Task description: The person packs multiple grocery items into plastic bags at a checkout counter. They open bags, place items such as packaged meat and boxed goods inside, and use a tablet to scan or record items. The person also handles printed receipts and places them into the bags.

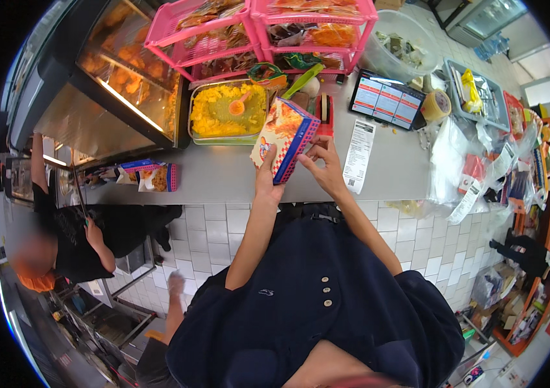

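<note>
My left hand (268, 175) grips the lower end of a printed cardboard food box (281, 136) with blue and checkered edges, raised over the grey counter (217, 169). Beside the box's right edge is my right hand (322, 164), its fingers bent and the thumb near the cardboard; whether it touches cannot be told. Behind the box lie a glass tray of yellow food (207, 116) with an orange scoop (237, 106), a green-handled utensil (304, 80) and a red tape dispenser (326, 128). A long printed receipt (358, 155) lies right of my right hand.
Pink racks (255, 34) of packets stand at the back, a heated display case (129, 82) at left. Filled boxes (158, 177) sit below it near a co-worker in black (81, 242). Another person's arm (174, 305) shows behind. A tablet (387, 99), tape roll (436, 105) and plastic bags (452, 155) are right.
</note>
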Action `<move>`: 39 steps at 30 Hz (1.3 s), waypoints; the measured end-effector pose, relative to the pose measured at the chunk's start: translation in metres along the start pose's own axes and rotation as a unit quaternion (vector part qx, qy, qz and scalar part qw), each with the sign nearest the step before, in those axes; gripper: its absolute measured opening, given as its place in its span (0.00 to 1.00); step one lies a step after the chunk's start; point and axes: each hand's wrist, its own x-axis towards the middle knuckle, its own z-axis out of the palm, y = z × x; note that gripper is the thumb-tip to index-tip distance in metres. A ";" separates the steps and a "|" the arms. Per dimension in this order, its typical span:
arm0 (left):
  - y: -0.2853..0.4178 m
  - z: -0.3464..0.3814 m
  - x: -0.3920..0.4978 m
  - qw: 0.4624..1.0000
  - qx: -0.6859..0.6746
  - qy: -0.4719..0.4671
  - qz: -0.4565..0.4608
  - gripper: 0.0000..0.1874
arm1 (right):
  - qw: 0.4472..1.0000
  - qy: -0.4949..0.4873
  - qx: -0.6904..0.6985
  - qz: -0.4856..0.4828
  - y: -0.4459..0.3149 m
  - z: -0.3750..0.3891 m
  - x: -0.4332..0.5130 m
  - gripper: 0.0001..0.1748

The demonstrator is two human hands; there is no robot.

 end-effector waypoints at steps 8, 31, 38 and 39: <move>-0.019 0.030 -0.015 0.969 -0.038 -0.105 -0.221 0.26 | 0.960 0.024 0.245 0.136 0.036 -0.015 -0.007 0.47; 0.036 -0.185 0.020 0.689 0.645 0.151 0.295 0.25 | 0.951 0.202 -0.031 0.233 0.115 -0.266 -0.002 0.32; 0.160 -0.291 0.007 0.430 0.639 0.441 0.460 0.22 | 0.792 0.186 -0.561 0.151 0.131 -0.242 0.008 0.62; 0.169 -0.297 0.010 0.460 0.636 0.434 0.441 0.20 | 0.802 0.203 -0.557 0.069 0.122 -0.228 0.009 0.56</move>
